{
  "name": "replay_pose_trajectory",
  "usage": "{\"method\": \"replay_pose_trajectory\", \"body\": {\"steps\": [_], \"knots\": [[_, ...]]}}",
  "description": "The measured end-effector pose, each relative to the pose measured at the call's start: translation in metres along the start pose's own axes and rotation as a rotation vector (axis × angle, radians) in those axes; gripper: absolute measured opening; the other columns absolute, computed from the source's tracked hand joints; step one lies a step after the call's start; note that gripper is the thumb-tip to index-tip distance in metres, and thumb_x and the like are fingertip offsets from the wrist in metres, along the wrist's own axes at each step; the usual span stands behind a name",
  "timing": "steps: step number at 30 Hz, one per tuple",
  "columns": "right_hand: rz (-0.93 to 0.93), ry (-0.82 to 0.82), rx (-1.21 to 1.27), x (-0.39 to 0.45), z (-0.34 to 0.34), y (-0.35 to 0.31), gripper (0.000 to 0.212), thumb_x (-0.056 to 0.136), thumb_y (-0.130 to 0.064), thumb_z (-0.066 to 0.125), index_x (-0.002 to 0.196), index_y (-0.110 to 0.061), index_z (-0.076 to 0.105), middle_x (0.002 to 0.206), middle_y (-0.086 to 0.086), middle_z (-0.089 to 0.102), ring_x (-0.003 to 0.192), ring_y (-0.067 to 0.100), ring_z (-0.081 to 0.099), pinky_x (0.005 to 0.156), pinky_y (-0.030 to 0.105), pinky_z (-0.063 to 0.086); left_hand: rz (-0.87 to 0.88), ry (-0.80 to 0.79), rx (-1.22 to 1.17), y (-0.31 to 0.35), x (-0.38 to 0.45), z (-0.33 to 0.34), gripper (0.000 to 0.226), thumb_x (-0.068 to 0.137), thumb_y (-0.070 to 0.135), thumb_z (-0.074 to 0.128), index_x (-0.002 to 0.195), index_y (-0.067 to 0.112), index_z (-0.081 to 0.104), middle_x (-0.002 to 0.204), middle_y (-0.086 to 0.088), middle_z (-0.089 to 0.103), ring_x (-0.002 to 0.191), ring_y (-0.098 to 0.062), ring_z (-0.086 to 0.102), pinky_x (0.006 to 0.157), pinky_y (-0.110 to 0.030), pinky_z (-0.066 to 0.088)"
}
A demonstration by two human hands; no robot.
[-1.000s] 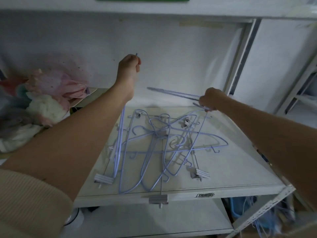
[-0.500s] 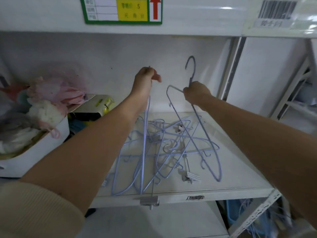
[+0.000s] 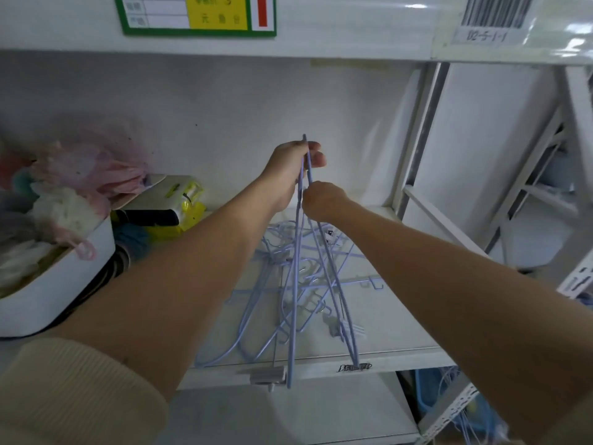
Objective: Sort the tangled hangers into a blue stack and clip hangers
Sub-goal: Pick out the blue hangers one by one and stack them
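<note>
My left hand (image 3: 293, 162) is raised above the shelf and pinches the hooks of two blue hangers (image 3: 296, 268) that hang down edge-on. Just below it, my right hand (image 3: 322, 200) grips the neck of the right-hand blue hanger (image 3: 337, 293). Under both hands a tangled pile of blue hangers (image 3: 276, 284) lies on the white shelf (image 3: 401, 316). Metal clip hangers are mixed into the pile, with one clip (image 3: 268, 375) hanging over the shelf's front edge and another clip (image 3: 348, 329) lying near the front right.
A white bin (image 3: 54, 290) of pink and white fabric stands at the left, with a yellow and white package (image 3: 179, 203) behind it. A metal upright (image 3: 420, 139) bounds the shelf on the right. More blue hangers (image 3: 449, 393) lie on the lower level.
My right hand has brought its blue hanger leftward against the one in my left hand. Both hangers now hang together, their hooks in my left hand. The view has tilted upward.
</note>
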State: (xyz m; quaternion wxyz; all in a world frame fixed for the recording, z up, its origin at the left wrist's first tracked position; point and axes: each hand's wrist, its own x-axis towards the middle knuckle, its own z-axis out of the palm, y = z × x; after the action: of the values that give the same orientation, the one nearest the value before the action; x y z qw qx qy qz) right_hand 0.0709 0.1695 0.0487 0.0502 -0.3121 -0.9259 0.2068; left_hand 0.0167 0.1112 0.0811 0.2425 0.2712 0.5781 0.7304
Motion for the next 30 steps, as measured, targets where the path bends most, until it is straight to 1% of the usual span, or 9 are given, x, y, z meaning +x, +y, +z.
{"method": "replay_pose_trajectory", "body": {"steps": [3,5,9,11,14,17,21,24,30], "knots": [[-0.002,-0.124,0.134,0.004,0.003,0.006,0.027,0.096,-0.006,0.033,0.082,-0.001,0.055,0.082,0.013,0.056,0.066,0.025,0.056,0.057,0.029,0.041,0.015,-0.015,-0.051,-0.007,0.007,0.004,0.035,0.099,0.007,0.030,0.068,0.010,0.048,0.039,0.007,0.047,0.048,-0.009,0.046,0.051,-0.016,0.044],[0.006,-0.173,0.265,0.006,0.004,0.011,0.030,0.096,-0.009,0.033,0.070,-0.004,0.047,0.067,0.012,0.054,0.051,0.021,0.045,0.047,0.024,0.034,0.058,0.007,0.022,-0.011,0.013,0.001,0.037,0.098,0.007,0.030,0.064,0.014,0.042,0.034,0.011,0.038,0.044,-0.009,0.036,0.053,-0.020,0.034],[0.024,-0.193,0.294,0.017,0.003,0.033,0.018,0.096,-0.016,0.034,0.094,-0.004,0.048,0.083,0.013,0.062,0.057,0.019,0.053,0.052,0.023,0.039,0.163,0.129,0.146,-0.008,0.027,-0.013,0.040,0.093,0.001,0.030,0.056,0.016,0.033,0.037,0.010,0.031,0.042,-0.009,0.027,0.050,-0.022,0.023],[0.076,-0.160,0.286,0.025,0.006,0.050,0.018,0.096,-0.016,0.036,0.089,-0.005,0.049,0.083,0.013,0.061,0.055,0.017,0.052,0.051,0.022,0.039,0.202,0.148,0.145,-0.005,0.032,-0.019,0.042,0.093,-0.001,0.029,0.055,0.017,0.031,0.045,0.005,0.028,0.036,-0.004,0.025,0.045,-0.018,0.021],[0.161,-0.134,0.201,0.035,0.014,0.080,0.017,0.093,-0.010,0.043,0.084,-0.004,0.055,0.080,0.016,0.060,0.056,0.021,0.052,0.051,0.023,0.041,0.204,0.154,0.117,-0.004,0.044,-0.031,0.041,0.093,0.002,0.030,0.056,0.018,0.031,0.036,0.012,0.032,0.035,-0.002,0.025,0.050,-0.024,0.018],[0.147,-0.158,0.094,0.041,0.034,0.098,0.028,0.092,-0.011,0.048,0.112,0.004,0.062,0.103,0.021,0.065,0.082,0.026,0.057,0.063,0.028,0.046,0.196,0.201,0.112,-0.004,0.054,-0.043,0.039,0.093,0.003,0.031,0.058,0.019,0.033,0.045,0.012,0.034,0.034,-0.002,0.025,0.051,-0.026,0.017],[-0.013,-0.141,-0.074,0.049,0.068,0.090,0.036,0.095,-0.016,0.044,0.124,0.000,0.058,0.132,0.017,0.055,0.126,0.031,0.051,0.100,0.031,0.040,0.221,0.226,0.116,-0.010,0.060,-0.057,0.039,0.094,0.000,0.031,0.059,0.017,0.035,0.048,0.008,0.034,0.033,0.000,0.027,0.042,-0.018,0.019],[-0.102,-0.127,-0.068,0.057,0.083,0.074,0.038,0.096,-0.014,0.045,0.131,-0.003,0.051,0.138,0.016,0.052,0.129,0.031,0.048,0.103,0.031,0.037,0.238,0.207,0.109,-0.017,0.064,-0.068,0.039,0.094,-0.001,0.030,0.060,0.015,0.036,0.033,0.011,0.035,0.033,0.000,0.028,0.044,-0.017,0.021],[-0.118,-0.150,-0.123,0.091,0.112,0.062,0.036,0.092,-0.013,0.044,0.125,-0.003,0.054,0.131,0.017,0.057,0.120,0.032,0.055,0.099,0.035,0.046,0.247,0.220,0.075,-0.022,0.067,-0.083,0.038,0.094,0.000,0.030,0.060,0.015,0.037,0.034,0.013,0.034,0.034,0.001,0.028,0.048,-0.021,0.020]]}}
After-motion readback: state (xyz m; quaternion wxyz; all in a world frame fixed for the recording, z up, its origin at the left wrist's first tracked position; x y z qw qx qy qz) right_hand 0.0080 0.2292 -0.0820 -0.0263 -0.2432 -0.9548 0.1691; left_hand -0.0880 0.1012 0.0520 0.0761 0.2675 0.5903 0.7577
